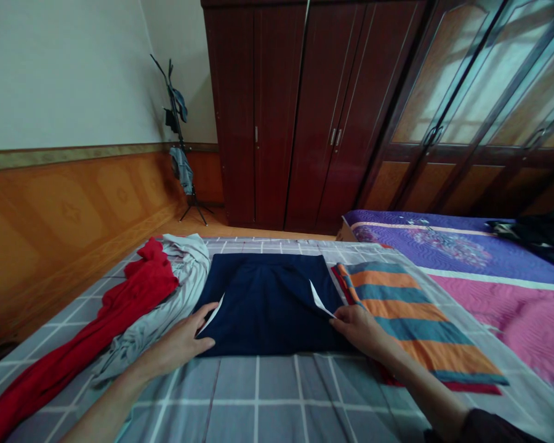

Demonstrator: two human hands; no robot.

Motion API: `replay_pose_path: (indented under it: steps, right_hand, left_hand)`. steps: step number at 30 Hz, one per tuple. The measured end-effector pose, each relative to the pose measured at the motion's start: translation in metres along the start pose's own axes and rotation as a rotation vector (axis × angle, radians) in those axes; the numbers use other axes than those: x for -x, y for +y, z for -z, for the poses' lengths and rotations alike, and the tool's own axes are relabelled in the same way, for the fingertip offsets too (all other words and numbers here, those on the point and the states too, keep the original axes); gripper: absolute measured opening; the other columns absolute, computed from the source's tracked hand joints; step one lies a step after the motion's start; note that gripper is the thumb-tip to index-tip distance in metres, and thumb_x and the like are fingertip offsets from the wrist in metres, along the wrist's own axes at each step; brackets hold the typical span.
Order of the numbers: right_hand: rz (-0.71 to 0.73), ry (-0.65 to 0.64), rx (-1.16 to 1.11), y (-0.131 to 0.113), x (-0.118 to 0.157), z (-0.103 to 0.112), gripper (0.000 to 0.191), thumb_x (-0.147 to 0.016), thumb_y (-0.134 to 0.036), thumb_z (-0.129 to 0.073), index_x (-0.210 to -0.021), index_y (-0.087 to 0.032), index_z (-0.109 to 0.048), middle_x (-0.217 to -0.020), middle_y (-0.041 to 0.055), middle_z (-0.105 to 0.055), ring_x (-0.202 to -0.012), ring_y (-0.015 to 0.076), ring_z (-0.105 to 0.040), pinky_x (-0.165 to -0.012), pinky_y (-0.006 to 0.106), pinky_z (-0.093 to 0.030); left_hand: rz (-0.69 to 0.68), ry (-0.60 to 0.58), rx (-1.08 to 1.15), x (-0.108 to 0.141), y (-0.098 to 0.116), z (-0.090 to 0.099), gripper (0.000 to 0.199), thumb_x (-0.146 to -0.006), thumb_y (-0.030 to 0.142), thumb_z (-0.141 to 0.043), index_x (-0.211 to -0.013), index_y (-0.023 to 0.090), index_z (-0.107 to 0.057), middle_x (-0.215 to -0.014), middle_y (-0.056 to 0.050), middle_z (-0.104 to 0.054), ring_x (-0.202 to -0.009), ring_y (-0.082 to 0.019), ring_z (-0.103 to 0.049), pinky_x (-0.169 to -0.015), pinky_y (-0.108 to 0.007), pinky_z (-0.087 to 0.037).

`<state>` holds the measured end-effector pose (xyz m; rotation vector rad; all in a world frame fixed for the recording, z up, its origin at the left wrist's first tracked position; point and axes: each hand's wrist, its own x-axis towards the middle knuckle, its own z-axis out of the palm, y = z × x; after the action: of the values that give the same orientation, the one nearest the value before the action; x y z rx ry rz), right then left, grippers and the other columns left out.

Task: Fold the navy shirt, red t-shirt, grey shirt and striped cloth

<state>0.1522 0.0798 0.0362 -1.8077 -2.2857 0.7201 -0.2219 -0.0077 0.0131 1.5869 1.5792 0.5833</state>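
Observation:
Navy shorts (268, 307) with a curved white trim on each side lie flat on the checked bedsheet, waistband away from me. My left hand (196, 335) rests on their left side, thumb and fingers apart around the left white trim. At the right side, my right hand (357, 326) has its fingers closed on the cloth near the lower end of the right trim. Just beyond that hand is a folded orange-and-teal striped garment (410, 307), with red cloth showing under it.
Left of the shorts lie a crumpled red garment (133, 289) and a light grey garment (184, 264). A second bed with a purple and pink cover (503, 301) stands at right. Behind are a dark red wardrobe (277, 123) and a coat stand (178, 123).

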Motion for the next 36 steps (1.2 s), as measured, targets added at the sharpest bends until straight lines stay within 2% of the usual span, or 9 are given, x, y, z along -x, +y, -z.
replay_pose_path:
  steps: [5,9,13,16,21,25,30,33,36]
  right_hand:
    - [0.026,-0.023,0.021,-0.017,0.023,0.018,0.022,-0.083,-0.024,-0.047,-0.073,-0.017,-0.065,-0.066,0.0025,-0.062,-0.062,0.0144,-0.056,-0.054,0.024,-0.034]
    - [0.06,-0.162,0.134,-0.018,0.053,0.021,0.02,-0.08,-0.024,-0.052,-0.069,-0.018,-0.067,-0.068,0.0037,-0.066,-0.063,0.0158,-0.059,-0.054,0.025,-0.033]
    - [0.077,-0.157,0.139,-0.013,0.046,0.02,0.019,-0.08,-0.028,-0.054,-0.074,-0.019,-0.07,-0.072,0.0051,-0.069,-0.066,0.0172,-0.062,-0.056,0.026,-0.037]
    - [0.085,-0.087,-0.011,-0.012,0.006,0.022,0.024,-0.083,-0.032,-0.052,-0.074,-0.018,-0.069,-0.069,0.0044,-0.068,-0.062,0.0151,-0.061,-0.053,0.023,-0.039]
    - [-0.071,-0.072,-0.099,-0.019,-0.065,0.008,0.034,-0.085,-0.043,-0.05,-0.069,-0.016,-0.064,-0.058,0.0026,-0.063,-0.046,0.0115,-0.054,-0.041,0.021,-0.037]
    - [-0.055,0.009,-0.051,-0.021,-0.079,-0.011,0.027,-0.08,-0.042,-0.057,-0.074,-0.018,-0.068,-0.063,0.0022,-0.065,-0.058,0.0147,-0.06,-0.05,0.022,-0.039]
    - [-0.064,0.118,0.014,-0.02,-0.077,-0.021,0.017,-0.078,-0.035,-0.058,-0.075,-0.021,-0.068,-0.073,0.0028,-0.067,-0.073,0.019,-0.063,-0.059,0.026,-0.038]
    - [-0.072,0.161,0.037,-0.019,-0.078,-0.022,0.018,-0.078,-0.034,-0.056,-0.075,-0.02,-0.067,-0.074,0.0032,-0.068,-0.074,0.0201,-0.063,-0.058,0.026,-0.037]
    - [-0.053,0.174,0.047,-0.019,-0.076,-0.021,0.019,-0.079,-0.035,-0.055,-0.083,-0.021,-0.068,-0.077,0.0033,-0.068,-0.076,0.0217,-0.064,-0.062,0.028,-0.041]
  left_hand:
    - [0.026,-0.187,0.099,0.017,0.002,0.019,0.067,-0.074,0.037,-0.056,-0.135,0.017,-0.036,-0.078,0.002,-0.055,-0.064,-0.013,-0.048,-0.055,-0.022,-0.031]
    - [0.097,-0.29,0.024,0.027,-0.006,0.034,0.072,-0.072,0.038,-0.06,-0.136,0.018,-0.034,-0.068,0.006,-0.049,-0.055,-0.01,-0.042,-0.048,-0.021,-0.026]
    - [0.159,-0.127,0.106,-0.004,-0.01,0.039,0.076,-0.071,0.052,-0.058,-0.132,0.014,-0.034,-0.077,0.001,-0.058,-0.062,-0.014,-0.056,-0.052,-0.022,-0.038]
    - [0.169,0.002,0.188,-0.047,-0.003,0.038,0.069,-0.065,0.061,-0.059,-0.114,0.014,-0.047,-0.081,-0.004,-0.062,-0.064,-0.016,-0.062,-0.054,-0.024,-0.042]
    - [0.125,0.055,0.162,-0.101,0.006,0.02,0.056,-0.062,0.068,-0.058,-0.08,0.015,-0.058,-0.062,0.0,-0.057,-0.052,-0.015,-0.056,-0.045,-0.022,-0.037]
    - [0.002,0.115,0.12,-0.113,0.002,0.003,0.047,-0.07,0.059,-0.056,-0.079,0.014,-0.064,-0.064,-0.001,-0.061,-0.061,-0.018,-0.059,-0.052,-0.024,-0.041]
    - [-0.142,0.219,0.09,-0.12,-0.004,-0.008,0.036,-0.074,0.044,-0.056,-0.095,0.015,-0.065,-0.093,-0.005,-0.069,-0.089,-0.022,-0.063,-0.079,-0.028,-0.045]
    - [-0.173,0.291,0.006,-0.121,-0.006,-0.007,0.033,-0.076,0.04,-0.056,-0.097,0.016,-0.065,-0.092,-0.005,-0.07,-0.087,-0.022,-0.064,-0.08,-0.029,-0.046]
    - [-0.142,0.271,-0.078,-0.117,-0.002,-0.005,0.036,-0.078,0.042,-0.057,-0.1,0.015,-0.065,-0.087,-0.005,-0.07,-0.079,-0.022,-0.065,-0.074,-0.03,-0.048]
